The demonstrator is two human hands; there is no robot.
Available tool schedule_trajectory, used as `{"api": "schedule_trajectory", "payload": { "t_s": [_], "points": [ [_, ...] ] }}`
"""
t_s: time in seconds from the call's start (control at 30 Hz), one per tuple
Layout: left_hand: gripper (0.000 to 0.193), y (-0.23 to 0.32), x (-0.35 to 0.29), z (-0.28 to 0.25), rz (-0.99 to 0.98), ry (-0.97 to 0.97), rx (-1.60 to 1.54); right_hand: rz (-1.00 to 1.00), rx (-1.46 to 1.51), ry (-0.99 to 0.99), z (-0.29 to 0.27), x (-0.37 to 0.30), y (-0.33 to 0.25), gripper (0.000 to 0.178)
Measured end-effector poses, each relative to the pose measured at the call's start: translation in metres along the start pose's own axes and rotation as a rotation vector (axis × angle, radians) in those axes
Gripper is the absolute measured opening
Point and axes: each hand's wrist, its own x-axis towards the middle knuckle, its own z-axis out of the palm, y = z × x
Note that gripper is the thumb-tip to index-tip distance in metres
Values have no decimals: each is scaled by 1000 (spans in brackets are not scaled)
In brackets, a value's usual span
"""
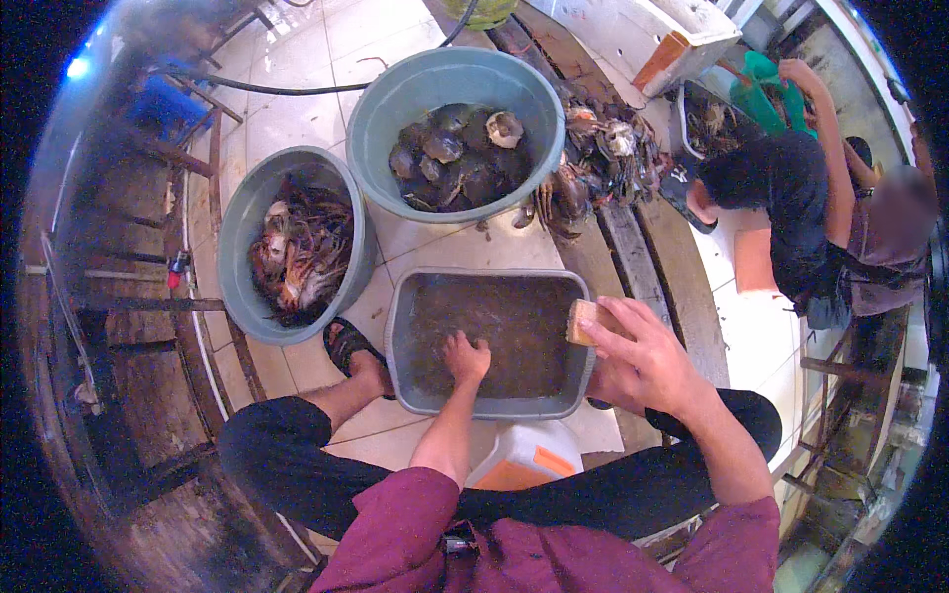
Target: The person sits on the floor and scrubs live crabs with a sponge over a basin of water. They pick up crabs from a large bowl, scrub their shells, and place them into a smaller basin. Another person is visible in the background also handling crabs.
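Note:
A grey rectangular basin (397, 395) of murky brown water stands on the floor between my feet. My left hand (465, 358) reaches into it; the thumb is apart, but the other fingertips dip into the water, and anything they touch is hidden. Over the basin's right rim, my right hand (643, 356) is closed around a tan, block-shaped scrub brush (581, 322). Its bristles do not show. Beyond the basin, a round blue-grey tub (371, 148) holds several dark crabs (465, 163).
At left, another round tub (237, 287) contains reddish-brown crabs (301, 247). More crabs (613, 148) lie piled on wooden planks (682, 267) at right. Another person (791, 188) sits there beside a green basket (761, 94). A white container (524, 445) stands between my legs. A dark hose (287, 90) crosses the tiles.

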Motion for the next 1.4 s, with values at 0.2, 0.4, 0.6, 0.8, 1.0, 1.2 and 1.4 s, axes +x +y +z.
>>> {"api": "schedule_trajectory", "payload": {
  "t_s": [0.2, 0.4, 0.6, 0.8, 1.0, 1.2, 1.4],
  "points": [
    [62, 0, -9, -10, 39, -434, -132, 13, 8, -26, 2, 1, 0, 51],
    [56, -23, 6, 1, -79, -884, -452, 7, 6, -46, 4, 4, -3, 50],
    [39, -7, -20, 17, -254, -983, -949, -4, 6, -7, 8, -2, 3, 48],
    [31, -15, -15, 25, -376, -1119, -1350, -19, -13, 5, 11, 3, -3, 46],
    [36, -6, 2, -34, -235, -925, -1471, 364, 470, -112, 41, 13, -1, 37],
    [35, 28, 5, -96, -194, -758, -1343, 1216, 1447, -248, 127, 44, 46, 34],
    [43, 22, 3, -123, -54, -684, -1367, 766, 1106, 172, 233, 52, 58, 55]
  ]
}}
